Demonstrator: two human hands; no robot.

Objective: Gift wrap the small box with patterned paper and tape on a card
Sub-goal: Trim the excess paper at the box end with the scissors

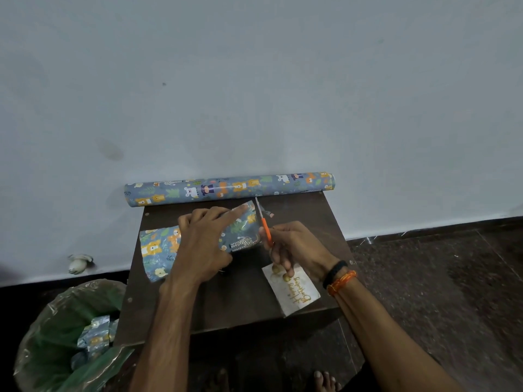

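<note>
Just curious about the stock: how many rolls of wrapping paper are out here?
1. The roll of wrapping paper lies along the wall at the small table's far edge. None other shows.

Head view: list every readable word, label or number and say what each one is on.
"Happy Birthday": gold script on the white card, seen upside down and partly covered by the right hand.
Dark label strip with small white print on the wrapping paper under the left hand: too small to read.

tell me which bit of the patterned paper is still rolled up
The long roll lying along the wall at the table's far edge. The other piece is spread out under the left hand, and crumpled scraps sit in the bin.
</note>
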